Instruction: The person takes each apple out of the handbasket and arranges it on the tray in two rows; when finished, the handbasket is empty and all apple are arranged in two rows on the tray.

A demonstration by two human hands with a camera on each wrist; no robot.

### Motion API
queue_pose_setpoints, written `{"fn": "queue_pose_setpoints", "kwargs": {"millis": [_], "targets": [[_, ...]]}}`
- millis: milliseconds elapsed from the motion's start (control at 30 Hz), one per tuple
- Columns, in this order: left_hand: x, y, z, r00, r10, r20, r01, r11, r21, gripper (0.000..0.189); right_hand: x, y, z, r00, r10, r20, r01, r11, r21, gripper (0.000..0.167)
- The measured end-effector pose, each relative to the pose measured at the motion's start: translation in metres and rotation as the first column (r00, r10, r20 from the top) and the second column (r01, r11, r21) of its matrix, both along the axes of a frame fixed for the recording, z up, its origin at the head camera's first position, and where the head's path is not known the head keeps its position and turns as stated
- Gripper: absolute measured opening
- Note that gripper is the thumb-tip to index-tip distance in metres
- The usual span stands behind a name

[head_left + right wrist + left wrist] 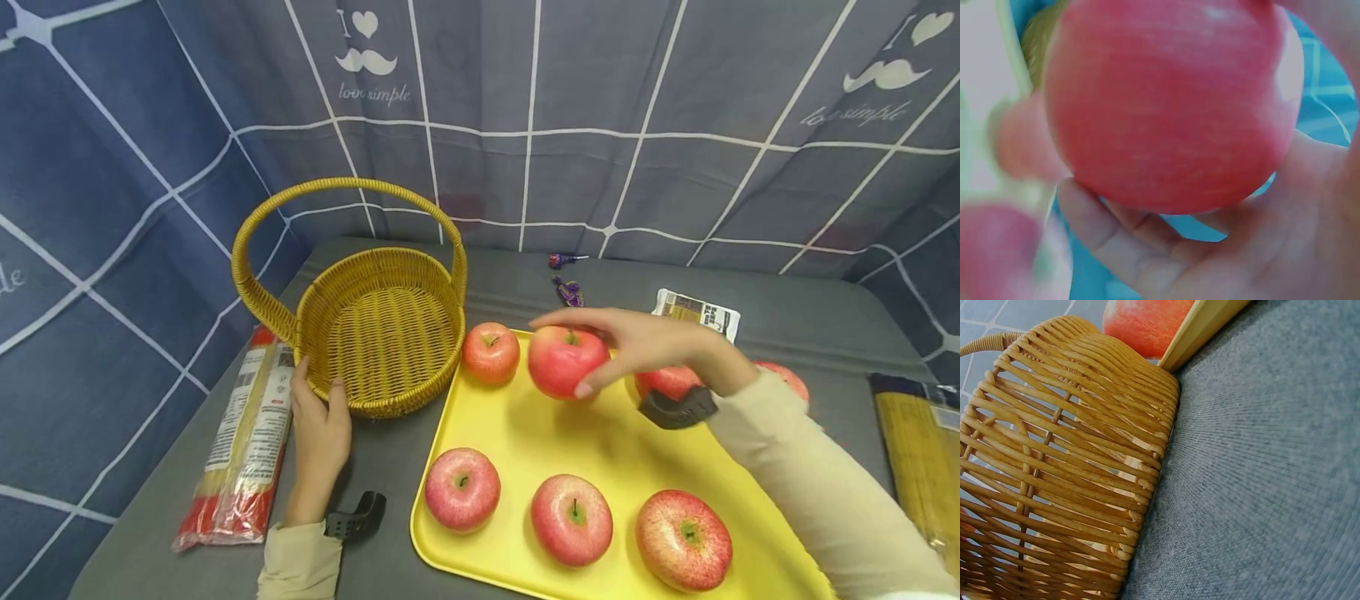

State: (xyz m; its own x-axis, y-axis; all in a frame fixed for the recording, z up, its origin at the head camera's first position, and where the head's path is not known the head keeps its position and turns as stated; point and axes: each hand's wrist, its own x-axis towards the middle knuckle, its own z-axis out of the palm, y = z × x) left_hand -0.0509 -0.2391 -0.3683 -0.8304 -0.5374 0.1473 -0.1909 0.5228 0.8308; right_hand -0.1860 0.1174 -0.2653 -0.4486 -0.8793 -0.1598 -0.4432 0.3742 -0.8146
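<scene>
My right hand (637, 342) holds a red apple (566, 362) above the yellow tray (525, 433), thumb on one side and fingers on the other. Close up in the right wrist view, the same apple (1172, 106) fills the middle, with fingers curled around its lower side. At the left, my left hand (322, 437) grips the front rim of a round wicker basket (382, 333) with a tall handle. No apple shows inside it. The left wrist view looks along the woven wall of the basket (1072, 469). Several more apples (572, 520) sit on the tray.
A red-and-clear packet of noodles (243, 442) lies left of the basket. Behind the tray are a lollipop (562, 260), a small purple wrapped item (568, 292) and a white-edged packet (697, 312). A yellow packet (918, 458) lies far right. Grid-patterned curtain hangs behind.
</scene>
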Motion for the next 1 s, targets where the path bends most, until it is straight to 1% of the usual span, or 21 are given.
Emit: {"fn": "queue_pose_setpoints", "kwargs": {"millis": [67,100,167,233,267,300,367,400,467,500,533,633,700,733,800,833,900,933,967,1000], "targets": [[0.001,0.000,0.000,1.000,0.006,-0.002,-0.006,1.000,-0.001,0.057,0.018,0.041,-0.006,0.997,-0.075,-0.032,0.075,0.997,-0.015,0.073],[0.001,-0.001,0.000,1.000,0.008,-0.004,-0.008,1.000,-0.002,0.057,0.028,0.060,-0.010,0.990,-0.113,-0.079,0.112,0.994,-0.019,0.074],[0.002,-0.001,0.000,1.000,0.008,-0.007,-0.008,1.000,0.001,0.057,0.050,0.097,-0.020,0.968,-0.191,-0.161,0.189,0.982,-0.025,0.076],[0.002,-0.002,0.001,1.000,0.007,-0.012,-0.007,1.000,0.004,0.057,0.072,0.129,-0.034,0.944,-0.251,-0.212,0.247,0.968,-0.046,0.078],[0.003,-0.002,0.001,1.000,0.005,-0.011,-0.005,1.000,0.005,0.057,0.083,0.144,-0.043,0.929,-0.287,-0.234,0.283,0.958,-0.050,0.079],[0.003,-0.002,0.001,1.000,0.004,-0.010,-0.004,1.000,0.005,0.057,0.094,0.158,-0.052,0.914,-0.334,-0.231,0.337,0.941,-0.028,0.079],[0.003,-0.002,0.001,1.000,0.005,-0.013,-0.005,1.000,0.006,0.056,0.112,0.182,-0.072,0.893,-0.416,-0.170,0.426,0.904,0.030,0.079],[0.003,-0.001,0.001,1.000,0.005,-0.012,-0.005,1.000,0.007,0.056,0.122,0.191,-0.081,0.877,-0.450,-0.168,0.462,0.886,0.037,0.079],[0.003,0.001,0.001,1.000,0.007,-0.013,-0.007,1.000,0.006,0.056,0.139,0.205,-0.097,0.836,-0.520,-0.176,0.540,0.837,0.089,0.078],[0.003,0.001,0.001,1.000,0.010,-0.017,-0.010,1.000,0.007,0.056,0.145,0.211,-0.104,0.828,-0.539,-0.156,0.559,0.819,0.131,0.077],[0.003,0.002,0.001,1.000,0.013,-0.020,-0.013,1.000,0.005,0.055,0.152,0.215,-0.110,0.816,-0.553,-0.168,0.576,0.803,0.153,0.076],[0.003,0.002,0.000,1.000,0.019,-0.021,-0.019,1.000,-0.002,0.055,0.170,0.222,-0.125,0.780,-0.580,-0.234,0.618,0.773,0.142,0.077],[0.002,0.002,-0.001,1.000,0.015,-0.019,-0.015,1.000,-0.002,0.055,0.179,0.224,-0.132,0.761,-0.590,-0.269,0.631,0.770,0.095,0.082],[0.002,0.003,-0.001,1.000,0.012,-0.017,-0.012,1.000,-0.004,0.056,0.183,0.223,-0.134,0.741,-0.595,-0.311,0.634,0.772,0.034,0.086],[0.001,0.003,0.000,1.000,0.004,-0.013,-0.004,1.000,-0.003,0.056,0.192,0.221,-0.137,0.693,-0.620,-0.368,0.650,0.758,-0.055,0.093],[0.001,0.003,0.000,1.000,0.003,-0.010,-0.003,1.000,-0.004,0.056,0.195,0.220,-0.138,0.668,-0.631,-0.394,0.658,0.748,-0.082,0.096],[0.002,0.003,0.000,1.000,0.004,-0.005,-0.004,1.000,-0.007,0.056,0.200,0.216,-0.138,0.616,-0.662,-0.427,0.702,0.707,-0.084,0.098],[0.002,0.003,0.000,1.000,0.006,-0.002,-0.006,1.000,-0.009,0.057,0.203,0.214,-0.138,0.588,-0.674,-0.448,0.726,0.683,-0.076,0.100],[0.002,0.003,0.001,1.000,0.006,0.002,-0.006,1.000,-0.009,0.057,0.205,0.211,-0.138,0.556,-0.688,-0.466,0.754,0.654,-0.064,0.100],[0.003,0.004,0.001,1.000,0.007,0.008,-0.007,1.000,-0.008,0.057,0.207,0.209,-0.138,0.536,-0.693,-0.482,0.770,0.635,-0.056,0.100]]}}
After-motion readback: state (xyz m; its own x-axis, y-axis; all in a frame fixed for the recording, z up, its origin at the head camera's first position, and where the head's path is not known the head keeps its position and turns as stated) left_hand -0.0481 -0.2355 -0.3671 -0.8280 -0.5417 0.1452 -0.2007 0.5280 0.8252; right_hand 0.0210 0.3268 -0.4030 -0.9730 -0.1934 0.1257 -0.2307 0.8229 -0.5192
